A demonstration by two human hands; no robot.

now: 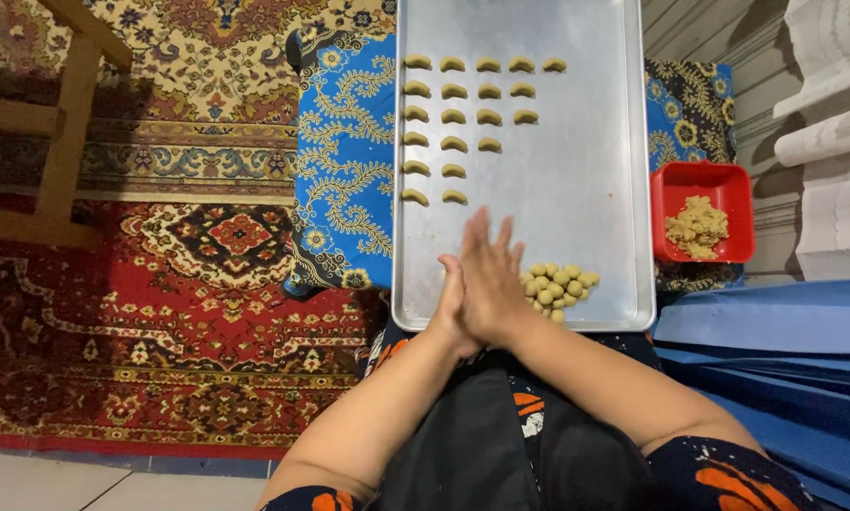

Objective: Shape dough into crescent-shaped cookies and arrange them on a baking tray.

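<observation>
my right hand [494,279] lies flat over my left hand [451,308], palms pressed together, fingers straight and close, above the near edge of the metal baking tray [576,180]. whatever sits between the palms is hidden, so i cannot tell if a piece of dough is in there. just right of my hands a heap of small dough balls [559,287] rests on the tray, near its front rim. farther off, crescent-shaped dough pieces [468,115] lie in rows. a red tub of dough [701,212] stands right of the tray, on the blue patterned cloth [345,151].

the risk i judge: my right wrist is close to the heap, and a wide sweep could knock balls over the near rim onto my lap. pressing too hard could flatten a piece instead of rolling it. the tray juts past the cloth toward me, so leaning on its edge may tip it and slide the rows.
</observation>
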